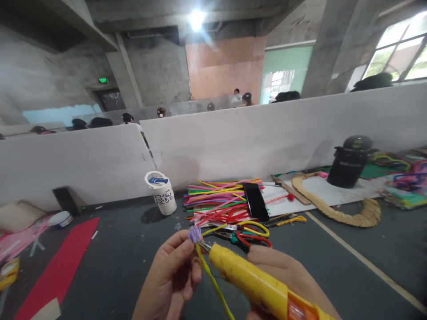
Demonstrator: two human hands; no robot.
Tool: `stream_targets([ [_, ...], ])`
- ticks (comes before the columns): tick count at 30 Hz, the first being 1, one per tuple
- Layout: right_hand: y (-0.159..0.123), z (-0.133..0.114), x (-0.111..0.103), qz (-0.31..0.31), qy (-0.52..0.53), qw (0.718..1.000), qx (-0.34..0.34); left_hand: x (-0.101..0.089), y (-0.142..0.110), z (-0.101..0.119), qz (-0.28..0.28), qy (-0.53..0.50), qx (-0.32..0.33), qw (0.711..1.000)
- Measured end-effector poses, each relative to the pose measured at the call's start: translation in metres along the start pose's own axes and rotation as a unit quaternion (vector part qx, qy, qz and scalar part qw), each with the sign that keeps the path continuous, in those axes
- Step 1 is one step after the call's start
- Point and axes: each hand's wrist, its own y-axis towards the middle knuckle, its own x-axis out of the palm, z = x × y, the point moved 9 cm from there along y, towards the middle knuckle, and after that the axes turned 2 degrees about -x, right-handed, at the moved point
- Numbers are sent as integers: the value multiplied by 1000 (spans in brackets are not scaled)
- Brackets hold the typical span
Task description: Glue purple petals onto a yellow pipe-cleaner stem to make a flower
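From where I stand, the spot to worry about is just below the middle of the frame, where the left hand pinches a small purple curled piece between thumb and fingers, and the metal nozzle of a yellow glue gun points right up to it. The right hand has its grip wrapped round the gun, lower right of centre; whether a finger presses the trigger I can't tell. If that tip is hot, a small slip could burn the left fingertips, since they sit so near it. Too hard a squeeze could send glue over the purple curls or onto the skin. The yellow strand runs from beside the piece down to the bottom edge, passing close to the gun, so a sideways swing might snag it and tug the piece crooked. Just beyond the hands, scissors lie at the near side of a loose heap of coloured strands on the desk; an elbow or the gun's body could shove them about, and a drip there could stick strands together or mark the black phone.
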Motion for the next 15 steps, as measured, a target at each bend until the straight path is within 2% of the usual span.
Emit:
stream_targets([
  [8, 15, -8, 2, -20, -23, 999, -42, 5, 1, -2, -20, -23, -15, 999],
  [11, 16, -7, 5, -32, -16, 999, -39, 4, 0, 0, -25, -16, -4, 1000],
  [13, 17, -3, 8, -42, 13, 999, -21, 5, -1, 1, -25, -12, 1, 1000],
  [15, 17, 7, 11, -49, 91, 994, 37, 5, -1, 1, -21, -11, 1, 1000],
])
